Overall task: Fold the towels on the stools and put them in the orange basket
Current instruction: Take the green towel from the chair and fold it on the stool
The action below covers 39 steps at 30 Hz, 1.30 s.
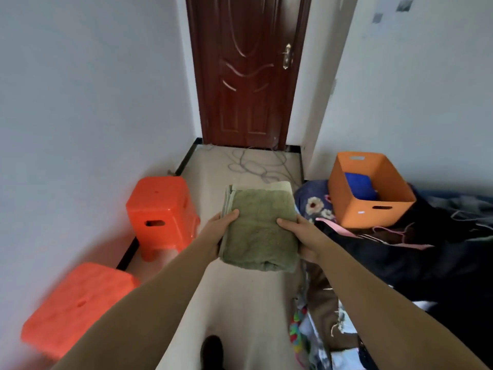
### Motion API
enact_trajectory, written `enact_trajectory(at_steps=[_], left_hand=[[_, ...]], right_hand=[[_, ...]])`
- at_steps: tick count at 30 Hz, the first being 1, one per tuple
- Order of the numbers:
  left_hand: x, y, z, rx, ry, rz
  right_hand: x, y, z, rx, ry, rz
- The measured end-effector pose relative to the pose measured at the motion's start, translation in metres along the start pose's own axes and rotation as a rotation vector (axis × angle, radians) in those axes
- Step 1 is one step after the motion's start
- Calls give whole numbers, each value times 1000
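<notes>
A folded green towel (260, 225) is held flat in the air over the floor, between both hands. My left hand (220, 225) grips its left edge, thumb on top. My right hand (298, 231) grips its right edge the same way. The orange basket (378, 212) stands to the right on a dark bed, with a folded blue towel (360, 186) inside. Two orange stools stand along the left wall with bare tops, one further off (160, 209) and one close (77, 305).
A brown door (248, 70) closes the far end of the narrow passage. Grey cables (253, 164) lie on the floor before it. Dark clothes and a floral pillow (314, 201) cover the bed on the right. My shoe (212, 351) shows at the bottom.
</notes>
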<state>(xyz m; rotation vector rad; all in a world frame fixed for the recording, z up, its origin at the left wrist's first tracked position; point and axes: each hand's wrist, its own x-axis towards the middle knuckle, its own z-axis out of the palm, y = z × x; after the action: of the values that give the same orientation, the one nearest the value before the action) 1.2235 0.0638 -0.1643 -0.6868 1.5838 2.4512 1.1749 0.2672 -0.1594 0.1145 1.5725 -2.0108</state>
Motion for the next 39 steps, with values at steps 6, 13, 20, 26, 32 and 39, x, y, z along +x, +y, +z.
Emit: enact_trajectory(at_steps=[6, 13, 20, 26, 32, 39], left_hand=[[116, 34, 56, 77, -192, -42], [258, 99, 131, 250, -375, -112], [354, 109, 208, 348, -452, -201], [440, 93, 309, 415, -506, -252], [510, 96, 418, 494, -535, -205], [561, 49, 522, 836, -721, -219]], right_hand=[[64, -53, -52, 53, 86, -84], [152, -114, -98, 200, 271, -147], [215, -141, -161, 309, 432, -157], [264, -169, -255, 376, 583, -163], [300, -228, -349, 381, 637, -159], [303, -228, -438, 426, 816, 43]])
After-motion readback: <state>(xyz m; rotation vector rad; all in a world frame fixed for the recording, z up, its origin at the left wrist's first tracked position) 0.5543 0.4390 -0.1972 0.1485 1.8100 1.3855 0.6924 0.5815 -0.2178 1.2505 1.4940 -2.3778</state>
